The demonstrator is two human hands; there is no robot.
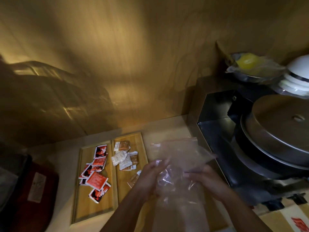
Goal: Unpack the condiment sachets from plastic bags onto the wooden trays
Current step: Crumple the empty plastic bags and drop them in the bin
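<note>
To your right, the black metal appliance point(222, 139) with its stacked steel lids point(275, 131) walls off the counter point(167, 129), and the wooden wall point(133, 64) closes the far side. The near half of the left wooden tray point(93, 208) lies bare, while the clear plastic bag point(180, 158) covers the strip beside the right wooden tray point(142, 148). On your left, a dark red case point(33, 190) blocks the counter's edge.

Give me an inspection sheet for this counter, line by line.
Surface: pale counter, dimly lit.
Job's things: left wooden tray holds red sachets; right wooden tray holds white and brown sachets; clear plastic bag held above the counter, apparently empty.
Clutter: red container at left; bagged yellow item at right.
Grippers: left hand and right hand both grip the bag.
Cables: nothing seen.
Surroundings: wooden wall; metal lidded pot; white bowls.
</note>
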